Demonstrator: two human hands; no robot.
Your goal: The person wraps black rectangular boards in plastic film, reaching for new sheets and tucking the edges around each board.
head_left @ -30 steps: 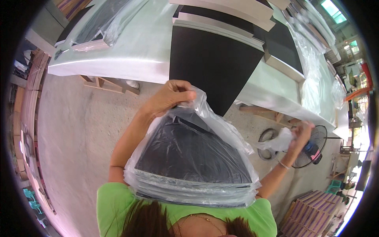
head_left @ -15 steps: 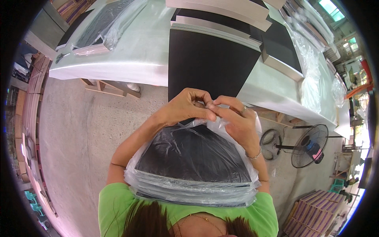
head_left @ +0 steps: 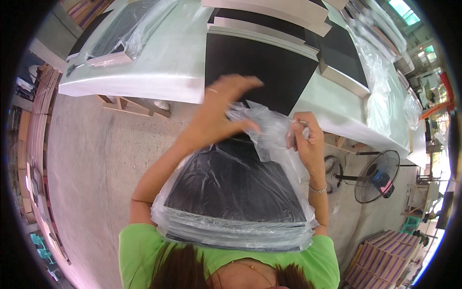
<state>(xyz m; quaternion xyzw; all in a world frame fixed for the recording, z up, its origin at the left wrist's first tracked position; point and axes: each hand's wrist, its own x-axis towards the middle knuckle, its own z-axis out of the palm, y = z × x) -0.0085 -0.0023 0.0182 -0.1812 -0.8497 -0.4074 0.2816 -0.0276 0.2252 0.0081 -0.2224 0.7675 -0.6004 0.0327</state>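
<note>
A stack of black boards in clear plastic wrapping (head_left: pixel 236 188) lies close in front of my chest. At its far end rises a loose, crumpled plastic bag (head_left: pixel 269 132). My right hand (head_left: pixel 308 137) pinches the bag's right side between bent fingers. On the left, my left hand (head_left: pixel 221 108) is spread, thumb apart from the fingers, and slightly blurred; its thumb is beside the plastic. Just beyond both hands, a large black board (head_left: pixel 257 65) covers the front of a stack at the table edge.
The pale-covered table (head_left: pixel 178 62) holds more black boards (head_left: pixel 344 58) at right and a plastic-wrapped stack (head_left: pixel 113 55) at left. Scissors (head_left: pixel 72 70) lie at its left end. A standing fan (head_left: pixel 378 176) is on the right, above a striped stack (head_left: pixel 385 260).
My hands, together at the plastic before, have moved apart. The left has lifted away and spread its fingers; the right has shifted rightward with the plastic, which now stands looser between them.
</note>
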